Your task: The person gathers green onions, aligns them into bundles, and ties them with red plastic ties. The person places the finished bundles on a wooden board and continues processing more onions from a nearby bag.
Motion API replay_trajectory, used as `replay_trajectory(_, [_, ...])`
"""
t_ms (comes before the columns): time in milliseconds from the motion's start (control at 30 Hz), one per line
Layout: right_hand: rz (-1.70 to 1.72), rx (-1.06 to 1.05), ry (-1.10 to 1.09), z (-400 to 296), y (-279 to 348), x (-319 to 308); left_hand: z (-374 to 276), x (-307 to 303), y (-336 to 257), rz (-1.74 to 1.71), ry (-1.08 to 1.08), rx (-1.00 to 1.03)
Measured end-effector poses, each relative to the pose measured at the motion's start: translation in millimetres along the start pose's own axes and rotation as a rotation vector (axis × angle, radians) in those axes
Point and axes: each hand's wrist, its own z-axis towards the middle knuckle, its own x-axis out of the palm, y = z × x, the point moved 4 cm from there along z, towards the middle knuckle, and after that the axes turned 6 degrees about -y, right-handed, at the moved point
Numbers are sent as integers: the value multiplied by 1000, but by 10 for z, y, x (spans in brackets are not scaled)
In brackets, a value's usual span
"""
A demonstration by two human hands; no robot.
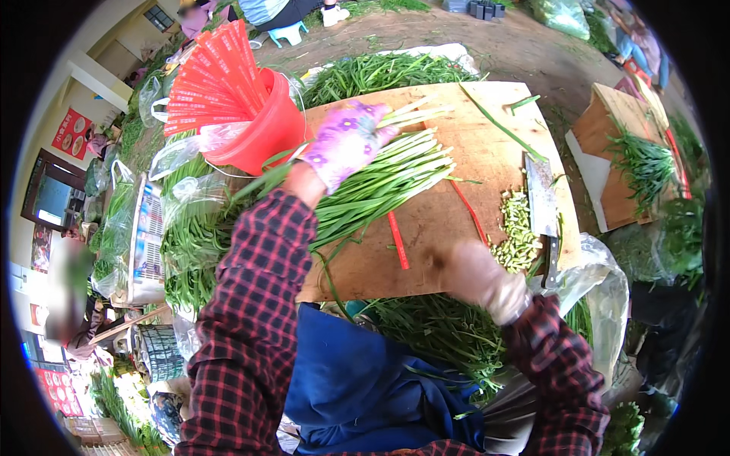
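My left hand [351, 139], in a pink-purple flowered glove, closes on a small bunch of green leafy stalks whose pale ends [416, 114] stick out to the right. Below it a larger bundle of the same stalks [382, 182] lies on the wooden board [445, 222], across red printed strips [399, 242]. My right hand [485, 279], in a pale glove, is motion-blurred over the board's near edge; its fingers cannot be made out. A cleaver [540, 199] lies at the board's right, beside a pile of cut stalk ends [518, 233].
A red bucket [274, 125] with many red strips stands at the board's left. Heaps of green stalks [393, 71] lie beyond the board and beneath its near edge. Clear plastic [604, 285] hangs at the right. Another wooden board [616, 154] stands farther right. People sit in the background.
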Motion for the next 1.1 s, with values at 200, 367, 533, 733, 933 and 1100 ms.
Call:
replay_trajectory(200, [12,285,-629,951,-321,-14,5,898,21,-320,40,-193])
replay_trajectory(367, [87,294,-741,1097,-405,67,-280,903,27,-194,-132,-45])
replay_trajectory(533, [403,185,-790,775,-201,57,-366,1006,36,-147,-266,13])
replay_trajectory(733, [654,-119,-629,-745,687,121,-493,1099,297,-224,-224,-38])
replay_trajectory(933, [369,173,-926,-2581,-99,35,-292,602,-680,-156,-337,186])
replay_trajectory(1100, [8,1023,-1025,-3800,-1363,1131,-557,455,-2692,-647,8,399])
